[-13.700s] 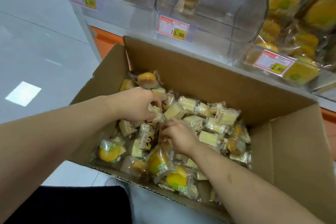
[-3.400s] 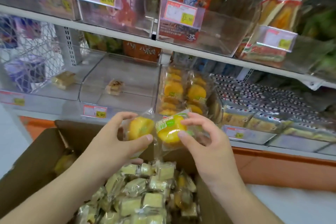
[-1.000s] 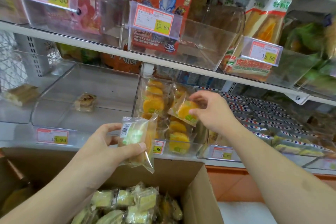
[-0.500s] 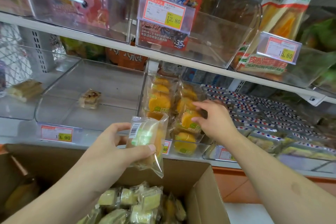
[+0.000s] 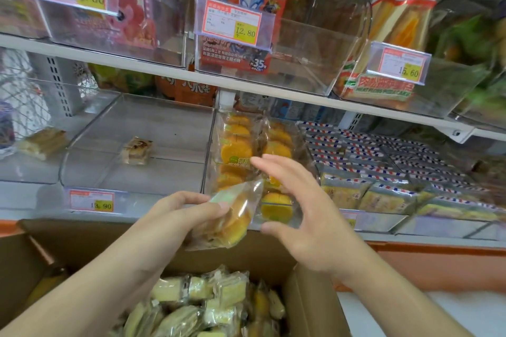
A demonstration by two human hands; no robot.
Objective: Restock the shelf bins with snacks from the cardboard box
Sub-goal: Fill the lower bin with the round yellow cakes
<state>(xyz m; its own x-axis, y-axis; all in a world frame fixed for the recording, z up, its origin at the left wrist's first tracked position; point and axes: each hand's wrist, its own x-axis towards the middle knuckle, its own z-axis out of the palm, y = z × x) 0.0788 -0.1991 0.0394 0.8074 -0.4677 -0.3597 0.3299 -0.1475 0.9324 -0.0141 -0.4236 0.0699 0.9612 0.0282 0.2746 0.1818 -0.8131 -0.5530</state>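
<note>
Mid-frame, our left hand (image 5: 178,213) pinches a wrapped cake (image 5: 227,221); right hand (image 5: 298,213), fingers spread, waits to take it for the bin (image 5: 210,145).

Two hands (image 5: 175,216); one held cake (image 5: 230,221); one box (image 5: 315,306); four price tags (image 5: 232,22).

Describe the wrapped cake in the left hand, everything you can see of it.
The wrapped cake is a round, golden-yellow sponge cake sealed in a clear, crinkly plastic wrapper with a pale green label patch near its top. It is tilted, top corner up and to the right. The left hand pinches its upper left part. It is held above the cardboard box, in front of the bin of like cakes. The open right hand is close beside it.
</note>
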